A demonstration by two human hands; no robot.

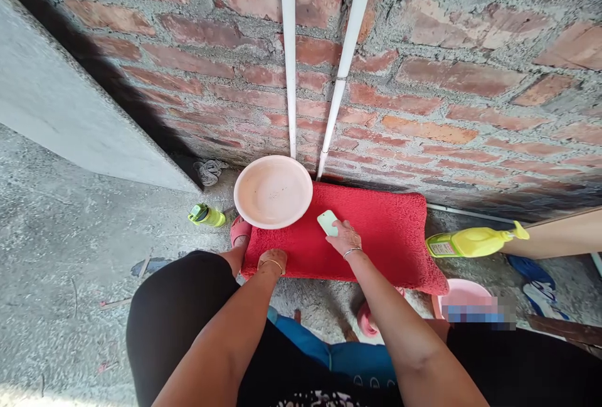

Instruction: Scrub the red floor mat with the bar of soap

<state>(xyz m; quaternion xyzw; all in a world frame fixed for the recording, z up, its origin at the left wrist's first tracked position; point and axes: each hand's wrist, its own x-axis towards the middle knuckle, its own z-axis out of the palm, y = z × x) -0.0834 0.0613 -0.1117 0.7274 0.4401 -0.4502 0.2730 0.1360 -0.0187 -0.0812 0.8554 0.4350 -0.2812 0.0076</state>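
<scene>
A thick red cloth with a fluffy pile (390, 231) is spread over a low, bench-like support. My right hand (345, 239), with a bangle at the wrist, is closed around a pale green, round-cornered block (328, 222) at the middle of the cloth. The block's underside is hidden, so whether it has bristles cannot be seen. At the cloth's front left edge, my left hand (273, 259) is closed against the fabric, its fingertips largely out of sight. Just beyond it, a pale pink basin (273, 194) sits at the cloth's left end.
A yellow pump bottle (475, 242) is to the right. Below it stands a pink tub (465, 292), partly blurred out. A green drinking bottle (207, 215) is on the concrete floor at left. Two white pipes (289, 68) run down the brick wall behind.
</scene>
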